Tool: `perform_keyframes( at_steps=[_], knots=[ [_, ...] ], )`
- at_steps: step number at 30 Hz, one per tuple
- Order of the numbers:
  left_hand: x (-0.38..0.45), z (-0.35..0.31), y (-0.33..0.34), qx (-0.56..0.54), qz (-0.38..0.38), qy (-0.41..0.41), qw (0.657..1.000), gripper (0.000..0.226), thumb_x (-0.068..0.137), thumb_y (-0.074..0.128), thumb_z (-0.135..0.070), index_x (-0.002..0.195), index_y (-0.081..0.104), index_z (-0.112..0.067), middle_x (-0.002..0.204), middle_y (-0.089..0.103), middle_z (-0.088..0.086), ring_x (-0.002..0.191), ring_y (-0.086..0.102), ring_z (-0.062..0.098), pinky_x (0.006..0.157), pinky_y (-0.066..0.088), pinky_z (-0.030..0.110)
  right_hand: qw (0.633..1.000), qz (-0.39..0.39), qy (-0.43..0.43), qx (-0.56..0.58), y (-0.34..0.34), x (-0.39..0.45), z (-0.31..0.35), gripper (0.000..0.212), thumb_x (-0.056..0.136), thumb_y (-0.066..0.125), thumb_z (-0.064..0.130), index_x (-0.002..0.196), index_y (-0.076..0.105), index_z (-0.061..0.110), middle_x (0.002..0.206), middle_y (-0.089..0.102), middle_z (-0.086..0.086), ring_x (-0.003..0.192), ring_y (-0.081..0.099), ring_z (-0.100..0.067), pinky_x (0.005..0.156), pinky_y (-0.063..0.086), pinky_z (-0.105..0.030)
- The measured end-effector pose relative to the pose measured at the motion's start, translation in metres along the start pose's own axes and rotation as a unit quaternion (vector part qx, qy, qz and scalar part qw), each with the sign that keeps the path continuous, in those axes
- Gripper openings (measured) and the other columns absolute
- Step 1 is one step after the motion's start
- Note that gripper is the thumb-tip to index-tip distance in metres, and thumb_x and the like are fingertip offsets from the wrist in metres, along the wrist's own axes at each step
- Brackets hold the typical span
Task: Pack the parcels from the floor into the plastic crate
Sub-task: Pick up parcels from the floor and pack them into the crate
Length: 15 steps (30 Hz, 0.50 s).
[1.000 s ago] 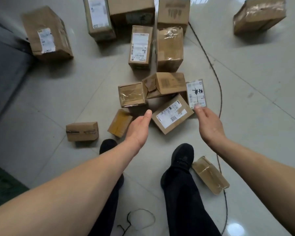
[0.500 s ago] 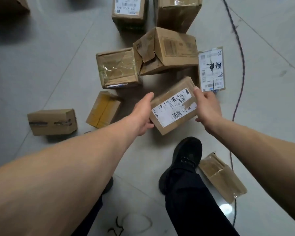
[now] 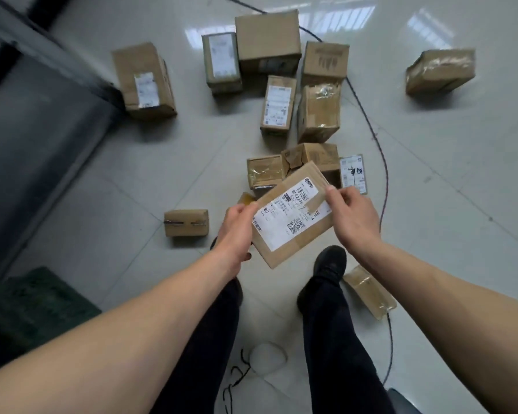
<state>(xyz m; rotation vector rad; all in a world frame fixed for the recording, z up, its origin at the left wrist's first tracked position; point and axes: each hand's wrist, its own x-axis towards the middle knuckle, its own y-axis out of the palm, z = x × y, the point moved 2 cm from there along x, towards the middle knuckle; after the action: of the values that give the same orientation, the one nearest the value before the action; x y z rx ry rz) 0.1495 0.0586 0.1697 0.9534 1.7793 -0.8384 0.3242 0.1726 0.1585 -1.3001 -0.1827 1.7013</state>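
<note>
I hold a flat cardboard parcel with a white shipping label up off the floor, in front of my legs. My left hand grips its left edge and my right hand grips its right edge, thumb on the label. Several more cardboard parcels lie on the tiled floor beyond it, among them a small taped box, a box with a torn flap and a small brown box. The plastic crate is not clearly in view.
A taped flat parcel lies by my right shoe. A dark cable runs across the floor on the right. A dark grey surface fills the left side, with a green mat at lower left. A lone box sits far right.
Both hands reached down, took the labelled parcel by its two edges and lifted it off the floor. The view has pulled back and up from the pile.
</note>
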Motion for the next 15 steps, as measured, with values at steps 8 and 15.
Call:
perform_keyframes(
  at_steps=[8,15],
  knots=[
    [-0.119,-0.068,-0.103,-0.048,-0.060,0.074,0.994,0.062,0.058,0.052,-0.063,0.106,0.058,-0.025,0.094,0.068,0.002,0.083,0.063,0.029,0.073,0.049,0.043,0.994,-0.019,-0.102,0.014,-0.045,-0.104,0.127,0.039,0.093,0.047,0.058,0.081,0.057,0.023,0.084,0.062,0.004,0.079,0.056,-0.019,0.068,0.037,-0.035],
    [-0.221,-0.065,-0.172,-0.161,-0.188,0.148,0.958,0.036,0.079,0.051,-0.052,0.100,0.057,-0.023,0.100,0.070,0.004,0.084,0.064,0.026,0.075,0.051,0.035,0.970,0.052,-0.238,-0.014,-0.055,-0.188,0.214,0.042,0.094,0.047,0.058,0.082,0.059,0.019,0.082,0.060,0.003,0.080,0.055,-0.021,0.070,0.035,-0.034]
  ],
)
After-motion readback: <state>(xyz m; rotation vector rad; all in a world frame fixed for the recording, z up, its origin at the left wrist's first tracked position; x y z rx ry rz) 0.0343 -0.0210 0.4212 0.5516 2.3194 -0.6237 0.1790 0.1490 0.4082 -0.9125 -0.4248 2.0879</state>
